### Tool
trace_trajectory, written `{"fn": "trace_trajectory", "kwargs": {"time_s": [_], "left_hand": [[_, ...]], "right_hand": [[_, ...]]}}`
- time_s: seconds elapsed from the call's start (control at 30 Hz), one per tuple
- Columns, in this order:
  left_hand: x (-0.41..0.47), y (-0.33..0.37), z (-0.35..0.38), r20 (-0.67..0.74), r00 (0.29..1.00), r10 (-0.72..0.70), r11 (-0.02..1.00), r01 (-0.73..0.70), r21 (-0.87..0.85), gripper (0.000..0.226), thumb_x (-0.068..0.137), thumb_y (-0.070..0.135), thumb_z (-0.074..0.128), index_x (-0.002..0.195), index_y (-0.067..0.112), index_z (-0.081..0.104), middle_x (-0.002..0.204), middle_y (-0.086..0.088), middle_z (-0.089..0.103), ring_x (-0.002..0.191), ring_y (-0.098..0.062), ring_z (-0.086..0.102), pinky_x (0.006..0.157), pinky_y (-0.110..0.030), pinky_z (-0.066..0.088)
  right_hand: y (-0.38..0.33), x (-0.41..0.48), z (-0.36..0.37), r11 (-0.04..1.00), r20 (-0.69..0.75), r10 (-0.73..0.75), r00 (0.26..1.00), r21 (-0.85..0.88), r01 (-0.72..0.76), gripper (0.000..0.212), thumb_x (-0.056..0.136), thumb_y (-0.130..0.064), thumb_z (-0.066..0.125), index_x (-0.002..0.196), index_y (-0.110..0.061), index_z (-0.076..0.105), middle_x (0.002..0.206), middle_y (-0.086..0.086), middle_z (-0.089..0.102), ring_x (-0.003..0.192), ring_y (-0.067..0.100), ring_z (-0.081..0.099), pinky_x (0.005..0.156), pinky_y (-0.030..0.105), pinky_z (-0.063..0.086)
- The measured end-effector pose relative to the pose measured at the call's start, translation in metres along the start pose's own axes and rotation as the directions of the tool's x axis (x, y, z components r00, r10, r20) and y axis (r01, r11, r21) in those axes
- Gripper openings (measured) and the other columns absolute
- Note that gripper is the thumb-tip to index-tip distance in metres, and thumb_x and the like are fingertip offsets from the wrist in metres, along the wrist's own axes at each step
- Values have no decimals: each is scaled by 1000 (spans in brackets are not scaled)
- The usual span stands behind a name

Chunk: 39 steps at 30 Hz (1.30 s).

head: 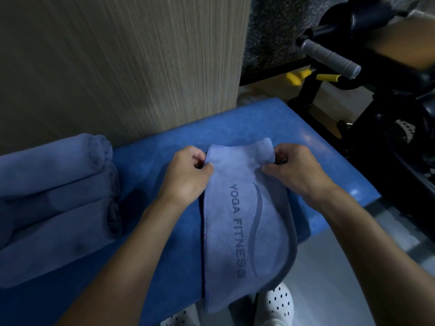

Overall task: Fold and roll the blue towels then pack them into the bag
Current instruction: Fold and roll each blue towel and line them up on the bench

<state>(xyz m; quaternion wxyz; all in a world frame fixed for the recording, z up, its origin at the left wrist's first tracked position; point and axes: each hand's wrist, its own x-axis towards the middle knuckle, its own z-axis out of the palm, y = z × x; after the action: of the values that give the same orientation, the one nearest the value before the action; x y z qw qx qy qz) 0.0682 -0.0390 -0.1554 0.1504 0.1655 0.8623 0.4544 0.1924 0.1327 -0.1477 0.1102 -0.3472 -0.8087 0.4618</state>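
Blue folded towel lies lengthwise on the padded bench, long axis running away from the person, near end hanging over the edge. Left hand and right hand pinch its far corners. Three rolled towels lie left.

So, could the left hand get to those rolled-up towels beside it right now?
Probably yes. Only bare bench lies between the left hand and the rolled towels, so the way looks free. But its fingers pinch the folded towel, which it would have to release first.
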Motion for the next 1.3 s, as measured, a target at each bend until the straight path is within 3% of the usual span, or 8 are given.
{"fn": "trace_trajectory", "kwargs": {"time_s": [0.17, 0.27, 0.4, 0.57, 0.8, 0.93, 1.13, 1.3], "left_hand": [[-3, -1, 2, 76, 996, -39, 999, 37, 24, 58, 80, 28, 79, 130, 11, 54, 86, 10, 60, 81, -6, 61, 74, -23, 49], [-7, 0, 8, 25, 999, 41, 971, -46, 233, 33, 79, 35, 76, 96, 7, 68, 91, -2, 62, 79, -20, 61, 76, -39, 55], [-8, 0, 16, 4, 997, 72, 975, -71, 209, 28, 77, 27, 76, 68, 9, 57, 91, -6, 51, 76, -17, 51, 63, -28, 46], [-5, 4, 15, 49, 999, 18, 1000, -17, -2, 11, 78, 12, 72, 81, 4, 65, 79, -11, 72, 72, -29, 69, 66, -49, 58], [0, 9, 2, 130, 987, -94, 961, 124, -248, 43, 81, 9, 77, 119, 6, 58, 97, -2, 72, 71, -2, 68, 60, -17, 52], [1, 11, -1, 168, 973, -158, 933, 203, -298, 13, 87, 2, 68, 99, 5, 64, 77, -1, 70, 43, -3, 59, 34, -14, 31], [0, 12, 1, 144, 982, -124, 895, 173, -412, 10, 91, -5, 60, 93, 3, 66, 84, -7, 67, 76, -20, 74, 60, -22, 57], [-1, 11, -2, 191, 981, 27, 909, 56, -414, 11, 91, -6, 60, 88, 4, 63, 84, -2, 59, 83, -24, 72, 75, -33, 62]], "right_hand": [[9, 2, -4, 999, -22, 0, 1000, 34, 1, 12, 82, -20, 73, 78, -11, 65, 80, 9, 70, 71, 21, 62, 59, 36, 48], [13, 5, -4, 1000, -16, 3, 1000, 3, -3, 9, 83, -15, 69, 78, -13, 62, 78, 8, 70, 69, 26, 65, 57, 37, 51], [9, -1, -6, 999, 26, 17, 1000, 43, -18, 13, 87, 2, 57, 81, -9, 55, 73, 22, 64, 44, 21, 58, 42, 28, 43], [7, -4, -11, 989, 57, 16, 998, 146, -24, 7, 88, 3, 59, 87, -3, 56, 70, 19, 64, 42, 21, 59, 41, 29, 47], [2, -8, -17, 931, 52, 54, 997, 359, -69, 7, 87, 7, 61, 89, 3, 56, 57, 12, 62, 39, 17, 57, 35, 22, 37], [-3, -10, -17, 867, 100, 80, 992, 483, -119, 12, 88, 10, 59, 91, 1, 54, 69, 15, 66, 50, 22, 66, 41, 26, 50], [-8, -12, -13, 804, 121, 15, 993, 589, -84, 27, 87, 10, 62, 114, 5, 59, 102, 24, 67, 83, 36, 69, 78, 37, 60], [-4, -12, -13, 851, 25, -64, 998, 523, 41, 17, 84, 12, 64, 85, -3, 58, 93, 18, 66, 76, 29, 70, 73, 34, 61]]}}
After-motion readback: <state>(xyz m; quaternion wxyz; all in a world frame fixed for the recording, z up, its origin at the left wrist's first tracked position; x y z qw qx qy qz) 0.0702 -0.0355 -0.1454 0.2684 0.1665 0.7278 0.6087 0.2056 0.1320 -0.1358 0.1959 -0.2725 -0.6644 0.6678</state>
